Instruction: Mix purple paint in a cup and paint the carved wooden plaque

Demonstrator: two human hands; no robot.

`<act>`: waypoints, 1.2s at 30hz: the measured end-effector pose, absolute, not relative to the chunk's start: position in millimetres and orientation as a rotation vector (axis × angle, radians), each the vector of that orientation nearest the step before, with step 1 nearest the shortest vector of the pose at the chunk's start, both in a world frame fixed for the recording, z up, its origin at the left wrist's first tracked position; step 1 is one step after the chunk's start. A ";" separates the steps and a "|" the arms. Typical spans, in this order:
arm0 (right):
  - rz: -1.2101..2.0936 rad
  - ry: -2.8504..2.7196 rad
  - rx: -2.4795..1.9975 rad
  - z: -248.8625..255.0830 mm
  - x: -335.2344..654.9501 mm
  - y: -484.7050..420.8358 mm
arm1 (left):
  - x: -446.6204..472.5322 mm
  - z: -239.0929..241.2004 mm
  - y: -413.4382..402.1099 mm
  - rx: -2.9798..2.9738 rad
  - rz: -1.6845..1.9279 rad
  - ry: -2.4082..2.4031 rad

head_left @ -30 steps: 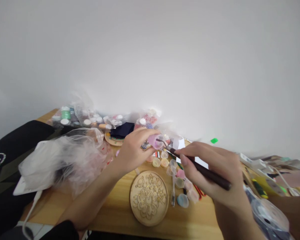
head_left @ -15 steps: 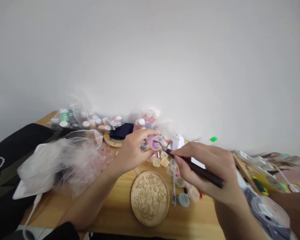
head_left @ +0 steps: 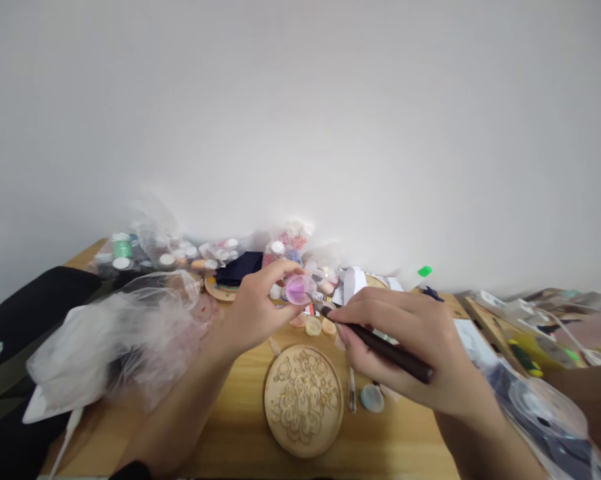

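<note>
The small pink pot (head_left: 299,289) is held up off the bench (head_left: 240,407), just above a cluster of little paint cups (head_left: 313,325) and behind the round carved wooden disc (head_left: 303,399). The left hand (head_left: 254,310) has its grip closed narrowly on the pot, thumb and fingertips pinching its sides, its open mouth tilted towards the right hand (head_left: 416,347). That hand is closed around a dark-handled tool (head_left: 380,345) in a pen-like hold, the handle running back across the fingers and the thin metal tip reaching to the pot's rim; whether the tip is inside the pot cannot be told.

On the bench between the hands and the viewer lies the wooden disc, flat, with raised pale scrollwork on its face. Just beside its right edge sit a blue-filled cup (head_left: 371,397) and a slim clear pen-like stick (head_left: 351,393). To the left a crumpled clear plastic bag (head_left: 115,340) rests against a black cloth bag (head_left: 25,313). Along the wall stand many small jars and packets (head_left: 180,250), blurred. At the far right are coiled cables and boxes (head_left: 535,333), with clear wrapped items (head_left: 545,417) near the right wrist.

The pot is translucent, pink to violet, and small enough to be half hidden by the fingertips.
</note>
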State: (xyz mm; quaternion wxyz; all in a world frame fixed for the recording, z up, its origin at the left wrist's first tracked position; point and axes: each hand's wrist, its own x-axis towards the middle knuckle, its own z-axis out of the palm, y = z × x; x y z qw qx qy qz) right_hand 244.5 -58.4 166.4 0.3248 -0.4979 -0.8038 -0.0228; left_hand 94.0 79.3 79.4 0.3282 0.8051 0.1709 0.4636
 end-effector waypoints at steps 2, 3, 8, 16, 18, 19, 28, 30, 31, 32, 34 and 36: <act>-0.048 -2.101 -1.317 166.0 245.3 -57.6 | 93.9 79.3 79.2 2.116 1.213 0.450; -0.042 -2.103 -1.316 165.8 245.6 -57.2 | 93.8 79.2 79.2 2.118 1.212 0.450; -0.037 -2.075 -1.305 165.7 245.6 -55.8 | 93.5 78.6 79.7 2.101 1.178 0.461; -0.043 -2.014 -1.335 169.1 243.3 -55.4 | 93.8 80.0 78.7 2.059 1.165 0.443; -0.096 -1.992 -1.348 168.5 242.9 -52.6 | 94.1 80.9 79.4 2.065 1.171 0.443; -0.113 -1.995 -1.343 167.9 242.8 -50.6 | 94.3 81.2 80.0 2.065 1.175 0.448; 0.001 -2.013 -1.271 166.9 251.2 -42.0 | 95.2 78.0 84.6 2.048 1.180 0.451; -0.031 -1.979 -1.278 166.8 252.7 -40.6 | 96.2 76.4 86.1 2.038 1.185 0.452; -0.034 -1.964 -1.292 166.3 253.2 -39.3 | 96.8 75.3 87.1 2.029 1.181 0.459; -0.024 -1.952 -1.313 165.6 253.7 -37.5 | 97.5 73.9 88.3 2.018 1.175 0.473; 0.026 -1.931 -1.365 163.0 254.8 -33.3 | 99.3 70.6 91.0 1.993 1.164 0.513; 0.095 -1.905 -1.401 158.8 256.9 -30.0 | 101.8 67.1 93.3 1.969 1.164 0.559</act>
